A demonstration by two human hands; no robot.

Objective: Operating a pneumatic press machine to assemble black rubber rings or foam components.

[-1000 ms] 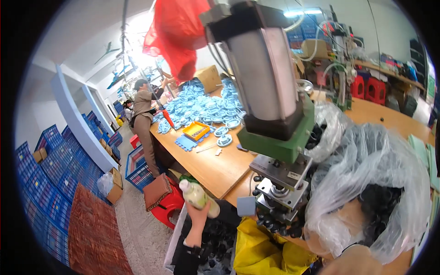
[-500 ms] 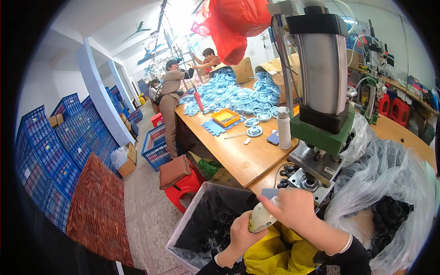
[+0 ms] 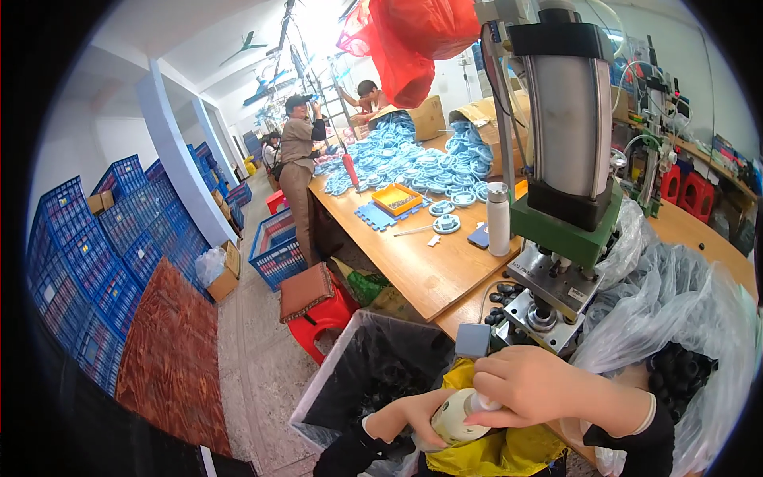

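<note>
One wooden table (image 3: 417, 274) carries one tall press (image 3: 566, 127) at its near edge, a clear plastic bag (image 3: 636, 310) to the right of that, and a heap of light blue rings (image 3: 389, 155) toward its far end. One bin (image 3: 319, 389) stands on the floor below the near left corner, one red stool (image 3: 342, 314) beyond it.

Just off the near edge, above a yellow cloth (image 3: 528, 449), two hands hold one bottle (image 3: 451, 420): pale cream-green, dark marks on its side, white at the top, tilted with that top to the right. The left hand (image 3: 415, 415) wraps the body; the right hand (image 3: 528, 385) has its fingers closed around the white top.

One white flask (image 3: 498, 222) stands upright beside the press; one orange tray (image 3: 413, 207) sits near the left edge. Two single rings (image 3: 445, 225) lie just in front of the heap.
</note>
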